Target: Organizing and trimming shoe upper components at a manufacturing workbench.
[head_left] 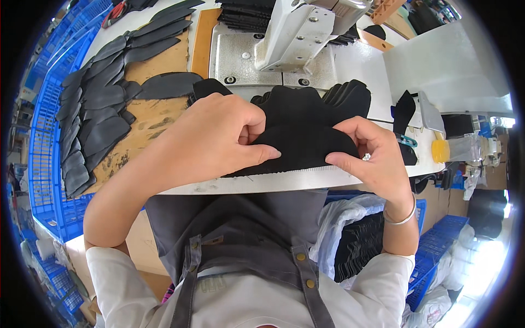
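Note:
A curved black fabric piece [303, 146] is spread between my hands at the front edge of the white table [246, 187]. My left hand [229, 128] has its fingers curled behind the piece's left part and its thumb pressed on the front. The right edge is pinched between the thumb and fingers of my right hand [374, 156]. Just behind the held piece stand more black cut pieces [347, 98], stacked with wavy top edges. My fingertips are partly hidden by the fabric.
A white sewing machine [298, 38] rises behind the pieces. At the left, rows of dark leaf-shaped pieces [104, 95] lie on a tan board [150, 117] beside a blue crate [48, 158]. Teal-handled snips [406, 141] lie at the right. A plastic-lined bin of black pieces [358, 246] stands below.

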Demonstrator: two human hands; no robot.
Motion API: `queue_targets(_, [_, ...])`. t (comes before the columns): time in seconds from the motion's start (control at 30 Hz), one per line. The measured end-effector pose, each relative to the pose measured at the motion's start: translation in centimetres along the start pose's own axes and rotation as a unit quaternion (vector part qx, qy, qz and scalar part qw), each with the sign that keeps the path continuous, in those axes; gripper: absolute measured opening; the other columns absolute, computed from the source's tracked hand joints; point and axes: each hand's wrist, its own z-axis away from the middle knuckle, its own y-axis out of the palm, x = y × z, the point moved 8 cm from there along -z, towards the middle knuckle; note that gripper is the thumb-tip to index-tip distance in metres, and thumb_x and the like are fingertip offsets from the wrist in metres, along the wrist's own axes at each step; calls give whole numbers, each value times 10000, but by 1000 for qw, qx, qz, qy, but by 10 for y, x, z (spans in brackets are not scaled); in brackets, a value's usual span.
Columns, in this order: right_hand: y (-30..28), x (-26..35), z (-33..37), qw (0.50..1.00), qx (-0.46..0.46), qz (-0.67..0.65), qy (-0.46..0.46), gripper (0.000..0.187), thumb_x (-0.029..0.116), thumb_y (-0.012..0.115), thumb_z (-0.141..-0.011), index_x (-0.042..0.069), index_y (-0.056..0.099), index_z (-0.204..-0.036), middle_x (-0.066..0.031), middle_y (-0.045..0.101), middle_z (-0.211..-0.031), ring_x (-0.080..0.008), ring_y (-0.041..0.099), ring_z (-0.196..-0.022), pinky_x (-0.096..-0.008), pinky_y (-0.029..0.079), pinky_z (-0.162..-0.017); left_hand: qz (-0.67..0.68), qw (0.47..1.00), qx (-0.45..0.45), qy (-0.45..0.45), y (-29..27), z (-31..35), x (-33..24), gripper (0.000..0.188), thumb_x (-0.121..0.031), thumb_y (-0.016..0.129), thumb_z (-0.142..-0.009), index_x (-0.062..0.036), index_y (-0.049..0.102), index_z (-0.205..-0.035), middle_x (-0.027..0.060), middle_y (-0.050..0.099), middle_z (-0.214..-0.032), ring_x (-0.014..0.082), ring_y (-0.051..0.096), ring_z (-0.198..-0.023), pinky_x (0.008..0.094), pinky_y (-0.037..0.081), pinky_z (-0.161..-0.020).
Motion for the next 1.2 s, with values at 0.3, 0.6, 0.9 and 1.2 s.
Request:
queue_targets(0.3, [4, 9, -1, 994, -31, 102, -35, 390, 158, 833, -644, 18, 568, -894, -41, 549, -650, -102, 474, -561, -244, 383, -528, -68, 997, -21, 40, -1, 1, -2, 387, -247, 753, -755, -15, 474, -621, 80, 482, -503, 221, 461, -458, 325, 352, -466])
queue_targets(0.6, [12, 27, -8, 977, -21, 206, -39, 473, 205, 839, -598, 28, 509, -886, -142, 583, -736, -322, 556, -653, -334, 445, -626, -2, 999, 23, 40, -5, 0, 4, 289, -201, 720, -799, 12, 580, -663, 85, 579, -553, 156, 547, -488, 295, 406, -480])
queue_targets(0.9, [13, 25, -9, 982, -24, 181, -39, 457, 179, 838, -600, 42, 500, -876, -125, 575, -689, -300, 552, -599, -314, 441, -589, -3, 998, 14, 63, -5, 3, 4, 271, -179, 723, -792, 16, 582, -670, 91, 581, -546, 155, 548, -480, 289, 405, -477])
queue_targets(1.2, [13, 26, -9, 982, -22, 183, -51, 465, 198, 835, -606, 36, 501, -887, -133, 570, -712, -307, 555, -630, -318, 446, -610, -108, 978, -142, 112, -15, 40, 1, 288, -205, 765, -735, -34, 549, -821, 75, 544, -675, 216, 551, -623, 299, 404, -544])
